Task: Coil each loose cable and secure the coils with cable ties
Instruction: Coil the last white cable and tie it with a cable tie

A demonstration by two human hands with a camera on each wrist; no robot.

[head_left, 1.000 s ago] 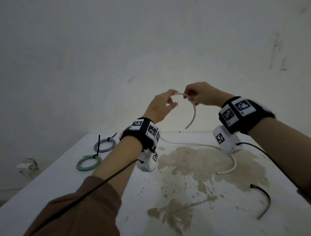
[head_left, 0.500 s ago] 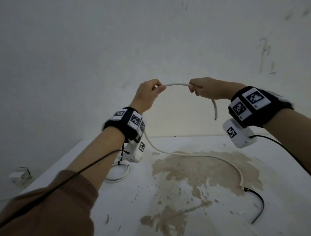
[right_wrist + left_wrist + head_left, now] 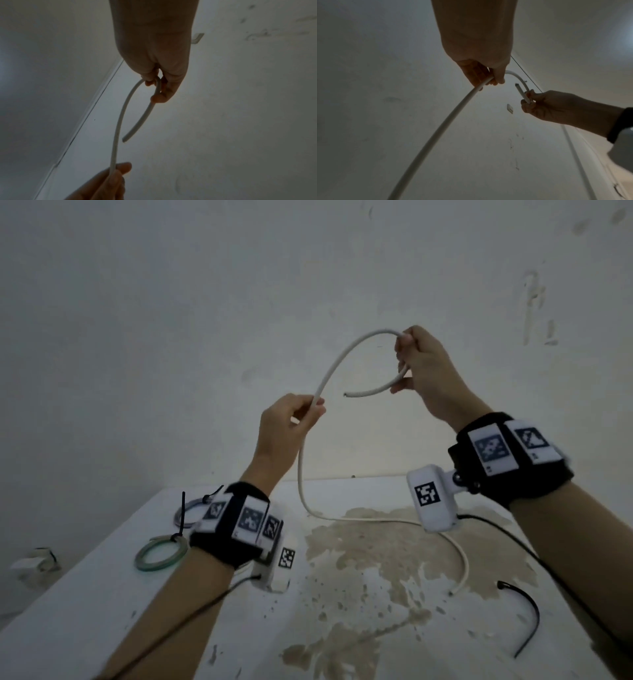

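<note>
Both hands hold a white cable (image 3: 337,361) up in front of the wall. My right hand (image 3: 416,361) grips it near one end, and the short free end (image 3: 368,394) sticks out to the left. Lower and to the left, my left hand (image 3: 308,412) pinches the cable between thumb and fingers. An arch of cable joins the two hands (image 3: 518,78) (image 3: 120,121). From the left hand the cable hangs down to the white table (image 3: 102,594) and curves right across it to its other end (image 3: 452,593). A loose black cable tie (image 3: 529,618) lies at the right.
A green coil (image 3: 161,554) and a grey coil (image 3: 188,510), each bound with a black tie, lie at the table's back left. A large brown stain (image 3: 376,559) covers the table's middle. The white wall stands right behind the table.
My right hand has risen and turned, bending the cable's free end back to the left. My left hand has slid down the cable, so the span between the hands is now a longer arch.
</note>
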